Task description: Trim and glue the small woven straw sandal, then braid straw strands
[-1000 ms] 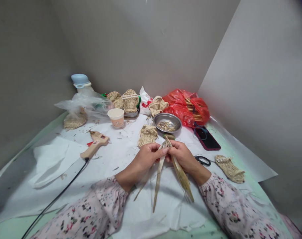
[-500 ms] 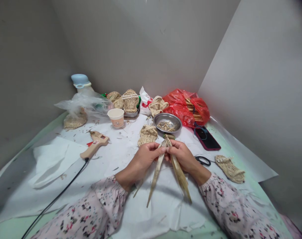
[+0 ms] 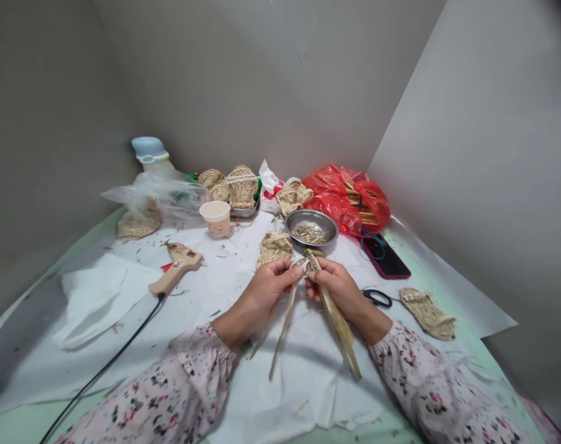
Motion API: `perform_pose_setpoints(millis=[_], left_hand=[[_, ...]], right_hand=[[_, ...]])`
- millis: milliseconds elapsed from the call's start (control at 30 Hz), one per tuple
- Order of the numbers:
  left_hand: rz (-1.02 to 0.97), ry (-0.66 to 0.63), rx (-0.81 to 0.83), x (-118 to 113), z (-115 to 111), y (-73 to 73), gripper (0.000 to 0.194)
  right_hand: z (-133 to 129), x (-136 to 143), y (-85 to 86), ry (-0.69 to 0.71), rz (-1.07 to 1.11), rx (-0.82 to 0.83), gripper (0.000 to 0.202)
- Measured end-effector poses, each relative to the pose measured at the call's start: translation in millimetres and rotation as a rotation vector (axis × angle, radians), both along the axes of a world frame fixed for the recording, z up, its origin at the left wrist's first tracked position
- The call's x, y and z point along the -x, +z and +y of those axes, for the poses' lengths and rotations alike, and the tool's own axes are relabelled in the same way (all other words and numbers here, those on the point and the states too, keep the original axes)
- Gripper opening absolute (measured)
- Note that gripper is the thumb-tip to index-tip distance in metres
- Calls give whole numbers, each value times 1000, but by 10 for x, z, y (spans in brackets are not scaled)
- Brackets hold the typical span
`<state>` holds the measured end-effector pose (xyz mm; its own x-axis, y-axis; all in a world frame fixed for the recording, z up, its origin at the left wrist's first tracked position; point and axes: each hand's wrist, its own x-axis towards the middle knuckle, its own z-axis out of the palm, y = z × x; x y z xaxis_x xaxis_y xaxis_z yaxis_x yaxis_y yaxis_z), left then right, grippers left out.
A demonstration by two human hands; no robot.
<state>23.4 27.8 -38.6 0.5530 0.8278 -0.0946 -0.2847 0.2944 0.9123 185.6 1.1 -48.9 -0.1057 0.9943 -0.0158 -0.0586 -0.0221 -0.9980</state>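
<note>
Between fingers (image 3: 297, 272) of both hands: leaf strips (image 3: 336, 320).

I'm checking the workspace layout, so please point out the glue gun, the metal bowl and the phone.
glue gun (image 3: 181, 266): head view, on its body
metal bowl (image 3: 332, 236): head view, on its rim
phone (image 3: 394, 265): head view, on its screen

A narrow, pale straw-coloured strip (image 3: 284, 333) hangs from the left grip (image 3: 272, 288), slanting down toward the near left, a fainter strand (image 3: 259, 344) beside it. A wider, yellow-brown dried leaf (image 3: 336, 320) is pinched in the right grip (image 3: 336, 287), its top poking above the fingers, its long tail slanting near right over white paper (image 3: 303, 388) to a ragged tip.
</note>
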Motion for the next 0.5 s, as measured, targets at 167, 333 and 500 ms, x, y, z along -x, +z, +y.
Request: perform_pose_setpoints(millis=[167,333,500], left_hand=[[119,15,-44,14,3,-7,27],[190,-37,-133,11,-28,-23,24],[191,-93,-118,5,-23,-44,26]], right_hand=[[-4,-14,13,5,130,-51,20],[1,-11,-9,-12,93,-50,21],[18,3,-19,-64,71,-33,20]])
